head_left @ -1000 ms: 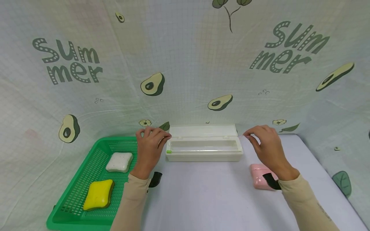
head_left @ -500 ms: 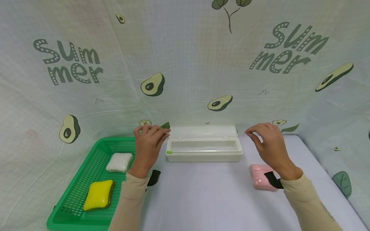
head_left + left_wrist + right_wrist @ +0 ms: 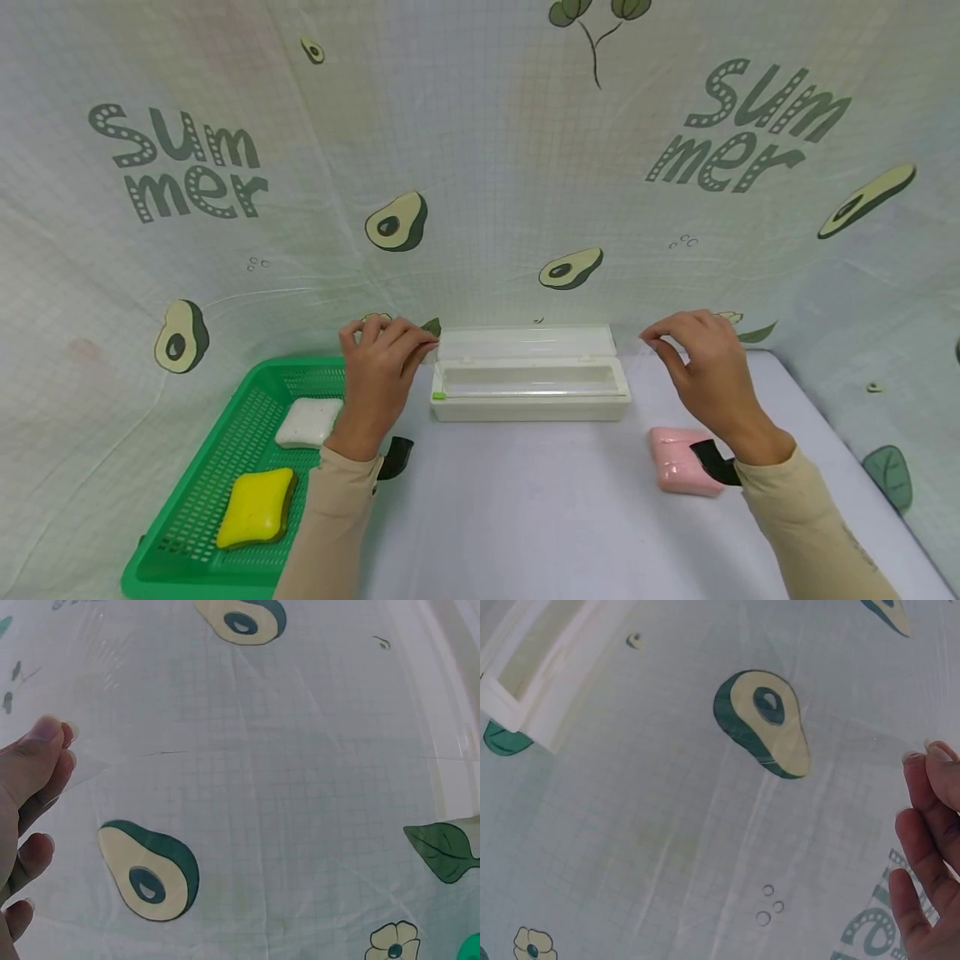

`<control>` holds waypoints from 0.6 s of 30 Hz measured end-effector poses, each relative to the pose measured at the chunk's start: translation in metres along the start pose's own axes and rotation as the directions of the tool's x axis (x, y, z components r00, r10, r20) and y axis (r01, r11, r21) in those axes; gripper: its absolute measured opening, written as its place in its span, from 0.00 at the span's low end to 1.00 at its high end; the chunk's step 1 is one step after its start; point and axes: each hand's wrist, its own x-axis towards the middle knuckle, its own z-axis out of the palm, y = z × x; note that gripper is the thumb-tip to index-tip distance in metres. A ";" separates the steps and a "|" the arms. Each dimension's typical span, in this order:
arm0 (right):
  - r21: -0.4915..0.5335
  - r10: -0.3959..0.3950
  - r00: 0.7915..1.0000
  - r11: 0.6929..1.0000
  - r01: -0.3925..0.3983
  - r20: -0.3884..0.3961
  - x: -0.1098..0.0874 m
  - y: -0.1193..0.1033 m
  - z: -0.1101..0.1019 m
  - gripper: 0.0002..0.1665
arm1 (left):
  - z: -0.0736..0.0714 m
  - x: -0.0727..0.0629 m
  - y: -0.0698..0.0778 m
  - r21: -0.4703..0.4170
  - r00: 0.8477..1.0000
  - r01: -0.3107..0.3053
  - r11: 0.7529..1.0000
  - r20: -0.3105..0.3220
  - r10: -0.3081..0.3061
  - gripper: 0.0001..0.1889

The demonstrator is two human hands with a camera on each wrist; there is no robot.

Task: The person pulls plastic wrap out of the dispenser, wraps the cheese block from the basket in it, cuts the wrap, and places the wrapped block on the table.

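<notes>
A clear sheet of plastic wrap (image 3: 112,712) is stretched between my two hands, hard to see in the head view. My left hand (image 3: 375,379) pinches one corner between thumb and index finger, the other fingers loosely bent. At the opposite side, my right hand (image 3: 708,375) pinches another corner; in the right wrist view the film (image 3: 874,741) shows faintly at the fingertips. Between and beyond the hands sits a long white plastic wrap dispenser (image 3: 531,410), its lid (image 3: 525,342) raised at the back and a green tab (image 3: 438,396) at its front left.
A green mesh basket (image 3: 193,467) stands at the left, holding a white bar-shaped block (image 3: 307,423) and a yellow sponge-like block (image 3: 257,507). On the table (image 3: 525,517), a pink glossy block (image 3: 678,462) lies partly under the right wrist. A printed cloth (image 3: 480,150) hangs behind.
Both hands have risen slightly and moved a little apart, left hand leftward and right hand rightward, still pinching the plastic wrap. The dispenser, basket and blocks stay put.
</notes>
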 end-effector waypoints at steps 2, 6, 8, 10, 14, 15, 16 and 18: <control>-0.006 -0.008 1.000 1.000 0.008 -0.002 0.002 0.000 -0.001 0.16 | -0.001 0.002 0.000 -0.001 1.000 -0.001 1.000 -0.003 0.001 0.04; -0.008 -0.018 1.000 1.000 0.018 -0.005 0.005 0.001 -0.004 0.16 | -0.005 0.005 0.001 -0.001 1.000 -0.005 1.000 0.004 0.005 0.03; -0.007 -0.020 1.000 1.000 0.020 -0.003 0.007 0.001 -0.006 0.16 | -0.007 0.007 0.002 -0.003 1.000 -0.007 1.000 0.007 0.007 0.03; -0.007 -0.018 1.000 1.000 0.018 0.000 0.008 0.000 -0.008 0.17 | -0.008 0.008 0.002 -0.004 1.000 -0.008 1.000 0.008 0.008 0.03; -0.006 -0.025 1.000 1.000 0.025 -0.007 0.011 0.000 -0.010 0.17 | -0.011 0.012 0.002 -0.007 1.000 -0.011 1.000 0.006 0.011 0.03; -0.004 -0.031 0.999 1.000 0.030 -0.014 0.012 -0.001 -0.011 0.17 | -0.011 0.013 0.002 -0.010 1.000 -0.011 1.000 0.002 0.011 0.04; -0.003 -0.036 0.999 0.999 0.036 -0.022 0.012 -0.001 -0.011 0.17 | -0.012 0.014 0.002 -0.011 1.000 -0.012 1.000 0.002 0.012 0.04; 0.002 -0.040 0.998 0.999 0.040 -0.039 0.014 -0.002 -0.012 0.17 | -0.013 0.015 0.002 -0.019 1.000 -0.014 1.000 -0.004 0.014 0.03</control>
